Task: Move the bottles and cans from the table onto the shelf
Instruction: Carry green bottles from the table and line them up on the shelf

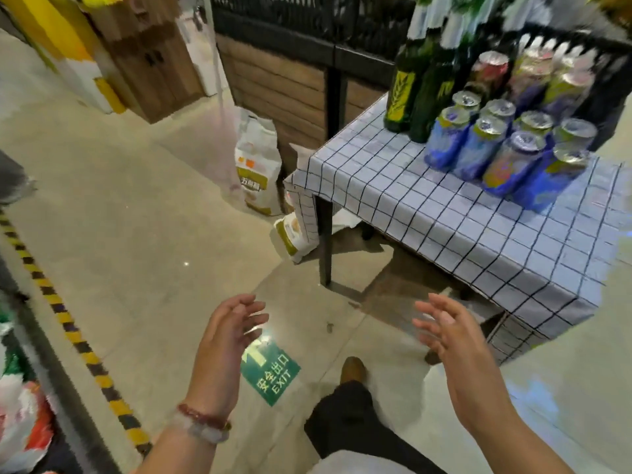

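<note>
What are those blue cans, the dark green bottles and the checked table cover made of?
The blue cans look like thin metal, with shiny silvery tops. The dark green bottles seem to be glossy glass, though plastic cannot be excluded. The checked table cover looks like smooth cloth or vinyl, draping over the edge.

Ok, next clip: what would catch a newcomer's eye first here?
Probably the crowd of drinks cans and green bottles packed on the checked tablecloth at upper right. Next, the two empty hands, left hand and right hand, held open low in the middle over a green exit sign on the floor.
</note>
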